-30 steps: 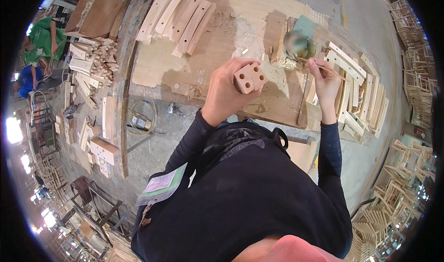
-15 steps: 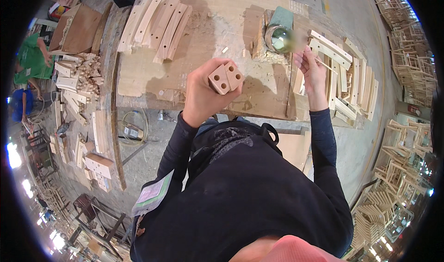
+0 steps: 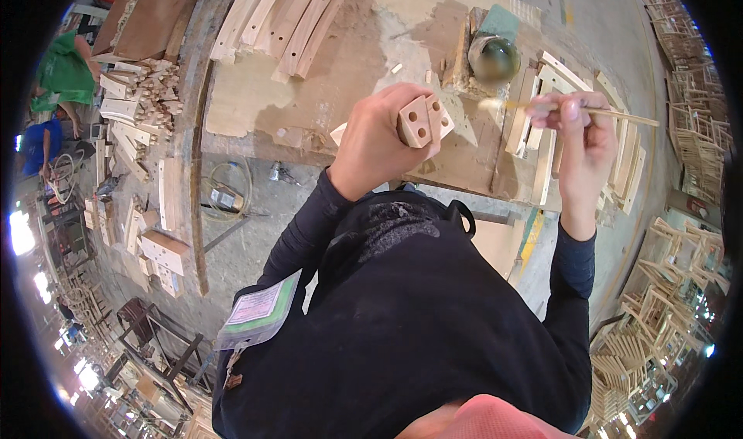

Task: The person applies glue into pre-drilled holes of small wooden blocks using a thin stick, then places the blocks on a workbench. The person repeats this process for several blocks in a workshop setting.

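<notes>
My left hand (image 3: 379, 129) is wrapped round two pale wooden pieces (image 3: 416, 121), held side by side. Their end faces point up and show round drilled holes. In my right hand (image 3: 580, 133) a thin wooden stick (image 3: 631, 117) is pinched between thumb and fingers. It lies nearly level, and its pale, blurred tip points left toward the pieces, a short gap away from them. Beyond the stick stands a round glass jar (image 3: 507, 52) on the workbench; its contents are too blurred to make out.
Curved wooden slats with holes (image 3: 286, 21) lie at the bench's far left. More wooden parts (image 3: 631, 156) are stacked under and beyond my right hand. At left, another bench carries small wood blocks (image 3: 143, 90). A person in green (image 3: 66, 71) is past it. Wooden frames (image 3: 665, 261) stand at right.
My right hand has drawn the stick away from the jar and turned it level, tip to the left. My left hand with the wooden pieces has shifted right in the view.
</notes>
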`<state>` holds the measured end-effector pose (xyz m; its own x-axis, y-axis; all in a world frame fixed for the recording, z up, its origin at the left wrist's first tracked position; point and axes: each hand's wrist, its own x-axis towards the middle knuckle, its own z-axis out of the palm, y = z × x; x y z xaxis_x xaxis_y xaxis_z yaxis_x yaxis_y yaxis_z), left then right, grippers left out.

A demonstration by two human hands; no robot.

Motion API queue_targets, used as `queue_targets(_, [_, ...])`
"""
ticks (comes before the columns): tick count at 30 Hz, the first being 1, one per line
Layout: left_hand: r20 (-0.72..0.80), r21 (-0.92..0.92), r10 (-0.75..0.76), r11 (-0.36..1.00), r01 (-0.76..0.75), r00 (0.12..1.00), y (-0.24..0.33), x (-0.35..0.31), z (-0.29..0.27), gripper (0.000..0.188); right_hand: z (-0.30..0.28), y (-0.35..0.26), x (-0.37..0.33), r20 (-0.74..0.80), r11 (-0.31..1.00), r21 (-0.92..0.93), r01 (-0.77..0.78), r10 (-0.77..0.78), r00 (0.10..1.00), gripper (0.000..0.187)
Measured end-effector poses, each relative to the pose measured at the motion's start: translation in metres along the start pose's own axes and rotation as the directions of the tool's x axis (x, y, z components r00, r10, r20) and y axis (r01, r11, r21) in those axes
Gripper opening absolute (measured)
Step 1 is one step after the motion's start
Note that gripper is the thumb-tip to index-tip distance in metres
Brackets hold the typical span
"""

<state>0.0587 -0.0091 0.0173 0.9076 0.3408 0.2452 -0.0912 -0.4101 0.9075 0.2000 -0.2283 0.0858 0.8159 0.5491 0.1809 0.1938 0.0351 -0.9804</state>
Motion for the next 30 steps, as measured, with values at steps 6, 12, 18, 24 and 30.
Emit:
queue_targets(6, [0.014,0.039,0.053,0.998,-0.053,0.999,0.007,0.001,0.003,0.044,0.021,-0.023,-0.014,0.24,0.893,-0.334,0.302,-0.229,0.943,0.014])
queue_targets(12, [0.049,0.039,0.046,0.998,-0.048,0.998,0.013,-0.002,-0.001,0.047,0.025,-0.023,-0.014,0.259,0.864,-0.38,0.332,-0.245,0.934,0.013])
queue_targets(18, [0.049,0.029,0.043,0.999,-0.044,0.998,0.015,-0.003,-0.003,0.048,0.028,-0.023,-0.014,0.268,0.841,-0.405,0.359,-0.267,0.926,0.011])
queue_targets(24, [0.07,0.017,0.026,0.999,-0.027,0.997,0.018,-0.003,-0.005,0.05,0.03,-0.027,-0.013,0.293,0.788,-0.463,0.405,-0.295,0.909,0.01])
queue_targets(30, [0.08,0.002,0.018,1.0,-0.019,0.997,0.018,-0.003,-0.006,0.05,0.034,-0.025,-0.013,0.193,0.875,-0.394,0.281,-0.219,0.956,0.009])
